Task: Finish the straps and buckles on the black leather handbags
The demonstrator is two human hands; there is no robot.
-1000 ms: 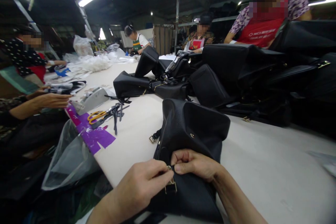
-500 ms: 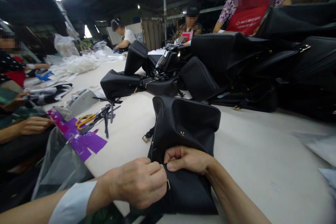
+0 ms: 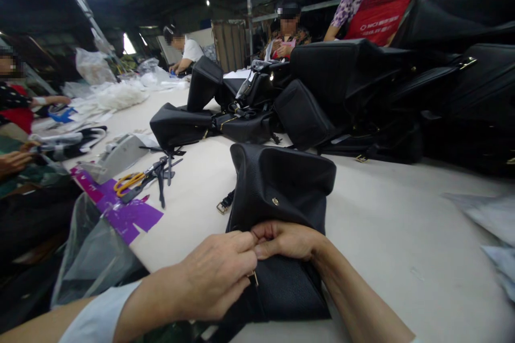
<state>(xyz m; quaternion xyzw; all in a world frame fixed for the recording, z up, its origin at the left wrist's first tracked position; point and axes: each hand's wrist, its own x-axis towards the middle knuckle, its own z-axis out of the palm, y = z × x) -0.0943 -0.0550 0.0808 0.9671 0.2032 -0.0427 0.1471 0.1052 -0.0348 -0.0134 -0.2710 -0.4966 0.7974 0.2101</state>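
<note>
A black leather-like bag [image 3: 281, 177] with a gold eyelet lies on the white table in front of me. My right hand [image 3: 285, 241] rests on it with curled fingers, pinching the bag around its middle. My left hand [image 3: 219, 273] is closed, its fingertips meeting those of the right; what they pinch is hidden behind the fingers. Just below the left fingers a gold buckle [image 3: 252, 277] shows on the bag. A second, small buckle [image 3: 222, 207] on a short black strap sticks out at the bag's left side.
Black bags [image 3: 341, 91] are heaped across the back and right. At left lie yellow-handled scissors [image 3: 131, 183], black strap pieces [image 3: 161, 185], purple tape [image 3: 131, 217] and a grey tape dispenser [image 3: 123, 155]. Clear plastic [image 3: 90, 249] hangs at the table edge. Several co-workers sit or stand around.
My left hand has shifted slightly up so its fingertips now touch the right hand's. My right hand stays on the bag. At far left, a co-worker's hand has drawn back from the purple tape.
</note>
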